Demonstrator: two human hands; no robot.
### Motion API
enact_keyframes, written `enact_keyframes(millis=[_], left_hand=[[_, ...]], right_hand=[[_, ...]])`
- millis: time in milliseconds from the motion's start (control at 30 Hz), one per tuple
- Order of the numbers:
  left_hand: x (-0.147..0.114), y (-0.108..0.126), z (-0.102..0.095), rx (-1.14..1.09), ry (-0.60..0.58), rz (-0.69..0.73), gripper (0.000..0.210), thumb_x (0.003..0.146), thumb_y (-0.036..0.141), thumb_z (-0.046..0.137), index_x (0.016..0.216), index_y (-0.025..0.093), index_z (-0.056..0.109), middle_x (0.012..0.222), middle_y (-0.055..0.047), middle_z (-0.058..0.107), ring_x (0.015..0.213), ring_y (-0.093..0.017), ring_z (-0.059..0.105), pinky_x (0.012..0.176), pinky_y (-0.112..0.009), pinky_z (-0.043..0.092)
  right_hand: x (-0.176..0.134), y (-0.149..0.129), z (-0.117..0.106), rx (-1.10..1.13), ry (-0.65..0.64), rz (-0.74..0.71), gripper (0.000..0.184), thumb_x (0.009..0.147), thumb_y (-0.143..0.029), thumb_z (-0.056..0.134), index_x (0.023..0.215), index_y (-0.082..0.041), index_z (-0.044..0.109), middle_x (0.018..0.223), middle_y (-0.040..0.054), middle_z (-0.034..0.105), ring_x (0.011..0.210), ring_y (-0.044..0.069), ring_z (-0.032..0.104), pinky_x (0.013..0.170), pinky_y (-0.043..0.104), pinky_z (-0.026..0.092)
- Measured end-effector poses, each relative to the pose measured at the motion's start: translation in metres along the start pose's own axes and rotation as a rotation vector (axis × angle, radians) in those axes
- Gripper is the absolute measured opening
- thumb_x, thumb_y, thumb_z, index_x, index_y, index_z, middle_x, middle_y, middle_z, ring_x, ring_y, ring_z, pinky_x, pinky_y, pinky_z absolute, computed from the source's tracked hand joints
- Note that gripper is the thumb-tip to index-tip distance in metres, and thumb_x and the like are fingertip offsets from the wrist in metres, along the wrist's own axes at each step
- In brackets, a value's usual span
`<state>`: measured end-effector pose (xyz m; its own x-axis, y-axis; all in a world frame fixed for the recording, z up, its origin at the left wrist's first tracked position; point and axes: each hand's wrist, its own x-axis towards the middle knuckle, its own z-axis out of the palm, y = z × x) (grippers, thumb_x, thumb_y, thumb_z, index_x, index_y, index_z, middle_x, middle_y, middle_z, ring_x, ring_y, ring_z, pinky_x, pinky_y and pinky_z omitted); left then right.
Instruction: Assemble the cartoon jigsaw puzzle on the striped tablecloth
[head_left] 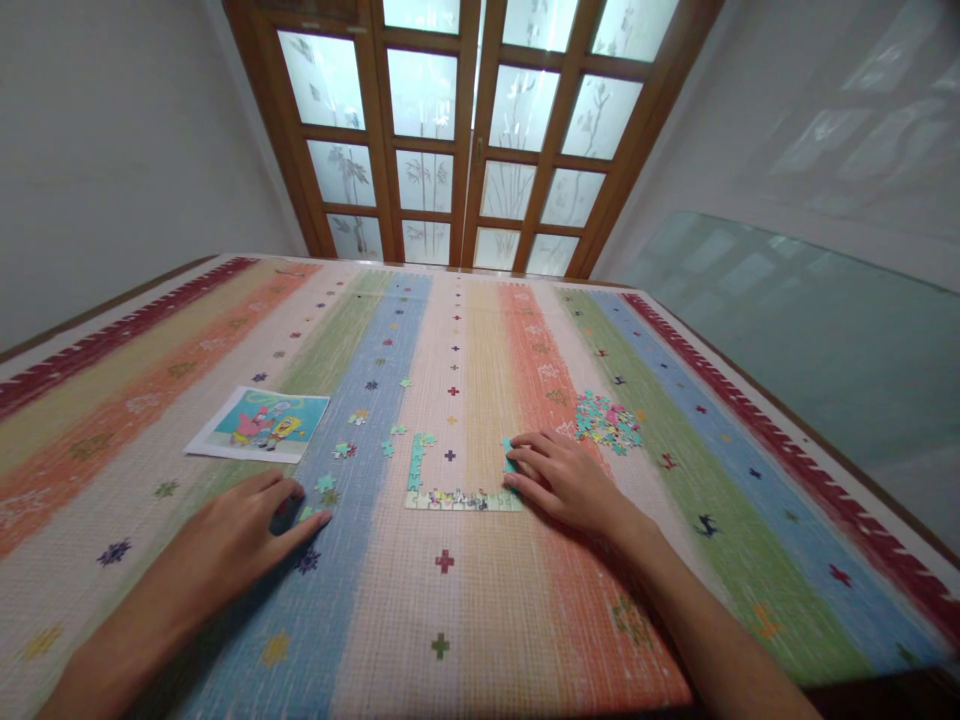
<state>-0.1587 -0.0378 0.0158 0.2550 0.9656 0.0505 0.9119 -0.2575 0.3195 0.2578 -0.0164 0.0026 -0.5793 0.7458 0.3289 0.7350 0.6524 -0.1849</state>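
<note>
two hands flat, right hand (562, 478) touching puzzle border (459, 497), left hand (240, 535) apart

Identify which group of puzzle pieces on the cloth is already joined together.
The joined L-shaped strip beside the right hand; the heap and the scattered pieces by the left hand lie loose.

A striped cloth (465, 610) in red, orange, green, blue and cream, dotted with small cross and flower motifs, covers the table. Behind it stand wooden-framed doors (472, 130) with frosted, plant-etched panes between pale walls. A sheet of glass (817, 330) leans at right.
</note>
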Motion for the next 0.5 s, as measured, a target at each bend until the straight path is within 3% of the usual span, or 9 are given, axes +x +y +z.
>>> enact_keyframes(millis=[233,500], left_hand=[[-0.012,0.005,0.011,-0.067,0.051,-0.020,0.053,0.090,0.070,0.044,0.079,0.024,0.067,0.080,-0.009,0.070,0.071,-0.030,0.068,0.074,-0.046,0.055],[-0.008,0.003,0.019,-0.134,0.134,0.054,0.043,0.091,0.064,0.050,0.093,0.024,0.065,0.090,-0.009,0.072,0.082,-0.030,0.069,0.081,-0.047,0.056]], right_hand=[[0.000,0.002,0.003,0.019,0.003,0.001,0.022,0.104,-0.036,0.056,0.107,-0.020,0.071,0.115,0.0119,0.073,0.105,0.026,0.065,0.093,0.044,0.053],[0.000,0.002,0.001,0.016,0.000,-0.002,0.020,0.103,-0.035,0.058,0.107,-0.021,0.073,0.114,0.0113,0.073,0.104,0.026,0.065,0.092,0.043,0.053]])
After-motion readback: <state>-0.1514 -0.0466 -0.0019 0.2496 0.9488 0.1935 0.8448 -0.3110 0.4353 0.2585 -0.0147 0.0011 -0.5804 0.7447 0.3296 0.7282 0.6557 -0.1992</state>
